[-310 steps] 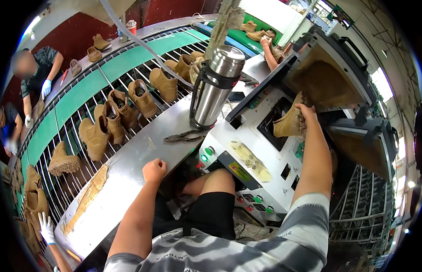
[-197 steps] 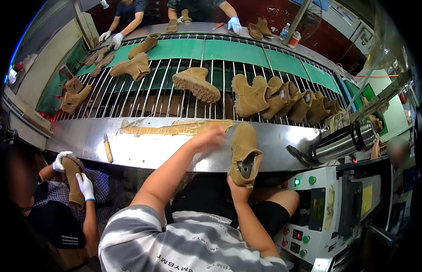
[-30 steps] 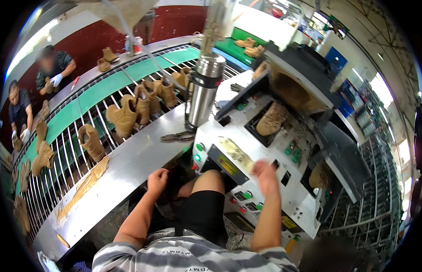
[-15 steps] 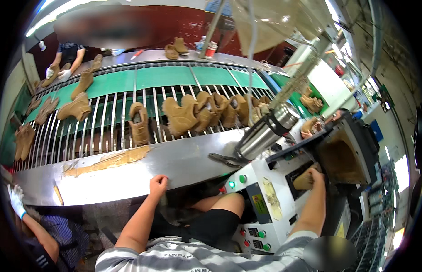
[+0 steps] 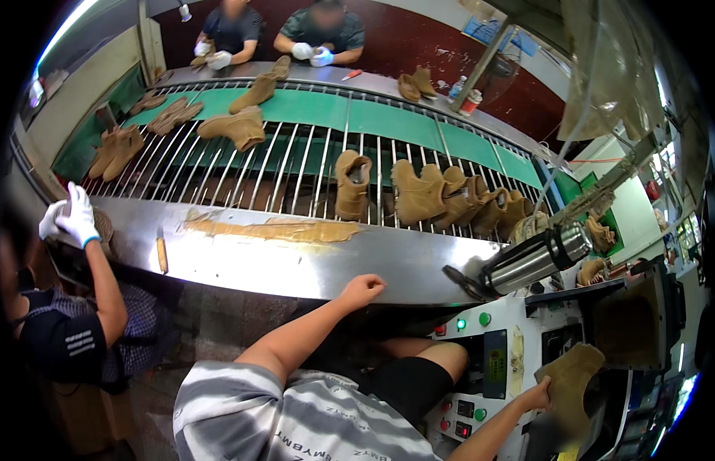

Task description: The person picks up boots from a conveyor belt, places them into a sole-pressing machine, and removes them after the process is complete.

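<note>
Tan boot (image 5: 578, 376) is in the right hand (image 5: 537, 393), held off the machine's right side. Fingers are closed on its near-left edge; far fingers hidden. Boot lies just right of that hand, long axis running roughly away from the body: wide end, probably the shaft, points away, narrow end comes back toward the body and blurs out. Right hand is the near one; left hand (image 5: 363, 292) is well apart, at the worktop's front edge, loosely curled, nothing visible in it.

Boot surface reads matte, suede-like, with a wavy top edge.

Next out: white machine panel (image 5: 532, 338), flat-faced, round green and red buttons, dark hinged door (image 5: 634, 315) beyond the boot.

Worktop (image 5: 403, 265) is shiny metal, curved by the lens. On it: crinkled brown tape (image 5: 277, 230), wood-handled knife (image 5: 162, 253), pliers (image 5: 465, 283) beside a brushed-steel flask (image 5: 538, 259).

Past that: metal-rod rack with more tan boots (image 5: 419, 194), smooth green strip (image 5: 388, 115) behind; gloved co-workers across and at left.
</note>
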The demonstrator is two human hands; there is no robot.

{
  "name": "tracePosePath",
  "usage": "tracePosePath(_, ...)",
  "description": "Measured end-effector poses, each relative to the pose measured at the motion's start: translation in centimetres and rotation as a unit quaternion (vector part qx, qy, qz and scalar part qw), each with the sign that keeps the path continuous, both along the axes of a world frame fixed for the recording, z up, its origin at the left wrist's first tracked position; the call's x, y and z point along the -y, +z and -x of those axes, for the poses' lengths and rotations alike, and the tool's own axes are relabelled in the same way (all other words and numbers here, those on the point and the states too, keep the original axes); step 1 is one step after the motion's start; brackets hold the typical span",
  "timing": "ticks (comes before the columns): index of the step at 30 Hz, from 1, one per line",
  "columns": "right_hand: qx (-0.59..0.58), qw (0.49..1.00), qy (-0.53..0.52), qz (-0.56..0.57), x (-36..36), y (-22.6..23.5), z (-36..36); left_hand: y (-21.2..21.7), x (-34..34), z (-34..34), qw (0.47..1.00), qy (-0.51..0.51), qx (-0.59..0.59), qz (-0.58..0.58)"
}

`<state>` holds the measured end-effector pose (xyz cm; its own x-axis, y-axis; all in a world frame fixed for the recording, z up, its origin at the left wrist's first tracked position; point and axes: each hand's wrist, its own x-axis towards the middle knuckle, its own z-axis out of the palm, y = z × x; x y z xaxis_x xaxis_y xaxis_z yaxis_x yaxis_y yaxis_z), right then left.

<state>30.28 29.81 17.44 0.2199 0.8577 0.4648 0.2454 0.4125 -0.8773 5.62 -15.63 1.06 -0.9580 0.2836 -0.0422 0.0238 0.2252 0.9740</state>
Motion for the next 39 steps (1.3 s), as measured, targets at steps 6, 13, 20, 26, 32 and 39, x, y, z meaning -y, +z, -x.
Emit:
tracePosePath(6, -0.102, 0.931, 0.350, 0.033, 11.2, -1.6, 7.0, 7.6, -2.4, -3.5, 0.883, -0.292, 0.138, -0.339)
tracePosePath(13, 0.036, 0.571, 0.813, 0.106, 30.0, 2.0, 14.2, 12.2, 7.8, -2.6, 0.782, -0.146, 0.169, -0.582)
tracePosePath(20, 0.183, 0.574, 0.789, 0.118, 33.7, 0.1, 15.9, 7.8, 24.7, 3.6, 0.771, 0.254, 0.077, -0.579)
tracePosePath(26, 0.267, 0.569, 0.776, 0.044, 37.0, -7.2, 22.1, 6.9, 25.6, 18.5, 0.850, 0.423, -0.063, -0.307)
tracePosePath(32, 0.314, 0.598, 0.735, -0.056, 42.9, -12.7, 28.3, 3.8, 20.4, 22.3, 0.904, 0.402, -0.147, 0.000)
tracePosePath(39, 0.347, 0.596, 0.702, -0.174, 44.3, -14.9, 30.6, 1.7, 26.8, 22.5, 0.948, 0.182, -0.019, -0.261)
